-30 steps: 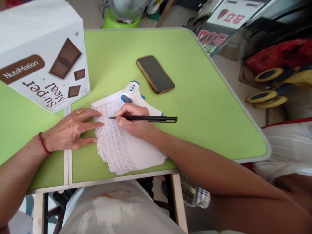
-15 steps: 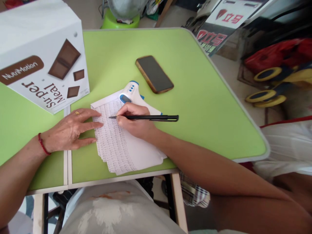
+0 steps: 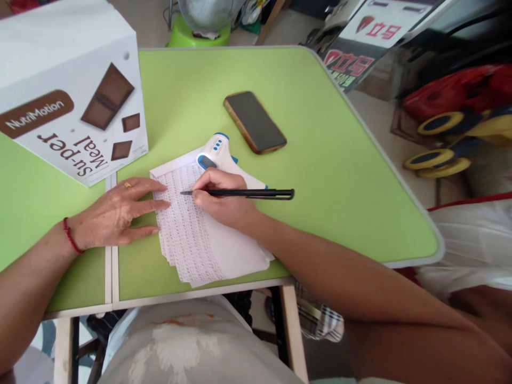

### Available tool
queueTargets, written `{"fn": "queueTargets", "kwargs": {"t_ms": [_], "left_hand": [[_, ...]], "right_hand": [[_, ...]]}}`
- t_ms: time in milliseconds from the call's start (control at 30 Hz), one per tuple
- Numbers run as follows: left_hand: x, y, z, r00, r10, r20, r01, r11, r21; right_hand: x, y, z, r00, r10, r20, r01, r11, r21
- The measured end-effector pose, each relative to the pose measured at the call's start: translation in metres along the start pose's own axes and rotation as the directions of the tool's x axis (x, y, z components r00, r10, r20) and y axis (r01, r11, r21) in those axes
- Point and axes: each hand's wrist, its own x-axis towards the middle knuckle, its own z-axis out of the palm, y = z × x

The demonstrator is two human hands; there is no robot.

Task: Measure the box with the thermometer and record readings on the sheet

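Note:
Between the fingers of my right hand [image 3: 224,198] is a black pen [image 3: 256,194], its tip at the written lines on a sheet of paper [image 3: 236,250]. Dense rows of small handwriting cover the left part of the sheet, and more sheets seem to lie under it. My left hand [image 3: 120,212] rests with fingers spread, fingertips on the paper's left edge. A white and blue handheld thermometer [image 3: 218,154] lies across the paper's top, partly hidden behind my right hand.
A phone [image 3: 256,121] lies on the green table [image 3: 328,176] beyond the thermometer. At the left stands a large white NutriMotion box [image 3: 80,106]. Past the far edge is a green stool [image 3: 196,37]; yellow and blue wheels [image 3: 440,122] are off to the right.
The whole view has shifted very slightly. Both hands, the pen and the paper keep almost the same places relative to each other.

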Motion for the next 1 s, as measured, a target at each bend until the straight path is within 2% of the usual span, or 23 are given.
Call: {"fn": "queueTargets", "kwargs": {"t_ms": [433, 633, 1000], "left_hand": [[-0.0001, 0.0000, -0.0004, 1.000, -0.007, 0.008, 0.007, 1.000, 0.006], [0.0000, 0.0004, -0.0011, 1.000, 0.010, 0.003, -0.010, 1.000, 0.014], [0.0001, 0.0000, -0.0008, 1.000, -0.005, 0.008, 0.005, 1.000, 0.002]], "right_hand": [[0.0001, -0.0030, -0.0009, 0.999, 0.031, 0.031, -0.031, 0.999, -0.019], [0.0001, -0.0014, -0.0004, 1.000, 0.017, 0.003, -0.017, 1.000, 0.003], [-0.0010, -0.0017, -0.0002, 0.998, 0.031, 0.046, -0.031, 0.999, -0.008]]}}
